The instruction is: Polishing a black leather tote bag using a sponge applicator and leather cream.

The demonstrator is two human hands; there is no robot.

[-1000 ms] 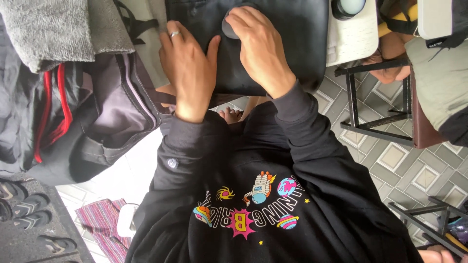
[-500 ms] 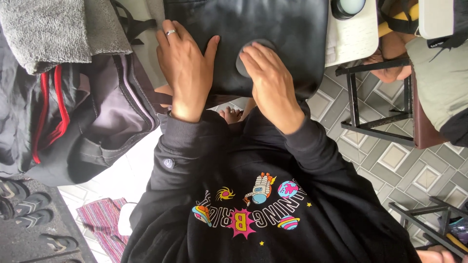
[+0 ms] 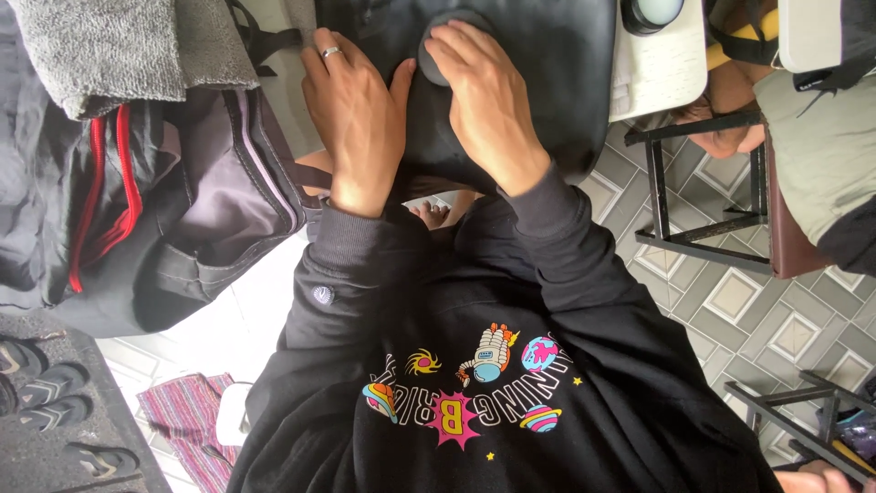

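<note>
Looking down from the head camera, we see both our hands lying on a smooth black leather-like pad [image 3: 557,82] spread over the worktop at twelve o'clock. Our right hand [image 3: 488,100] rests on a round dark grey puck-shaped mouse [image 3: 440,27], its fingers [image 3: 452,50] curled loosely over the top and holding it against the pad. Our left hand [image 3: 351,119] lies flat just beside it, toward nine o'clock, fingers spread narrow and straight, gripping nothing; a silver ring [image 3: 329,52] sits on one finger. The thumb of that hand almost touches the right hand.

Both arms wear the sleeves of a black sweatshirt with a colourful space print [image 3: 474,383], which fills the view at six o'clock. At nine o'clock hangs a black fabric bag with red piping [image 3: 137,210], and above it, at eleven o'clock, a grey knitted cloth [image 3: 100,46]. At one o'clock a white board [image 3: 662,68] touches the pad's edge, carrying a round dark lens-like object [image 3: 650,11]. At three o'clock stands a black metal-framed stool [image 3: 712,201] on a grey patterned tile floor [image 3: 748,310]. At seven o'clock lie dark sandals [image 3: 46,388] and a striped purple cloth [image 3: 187,420].
</note>
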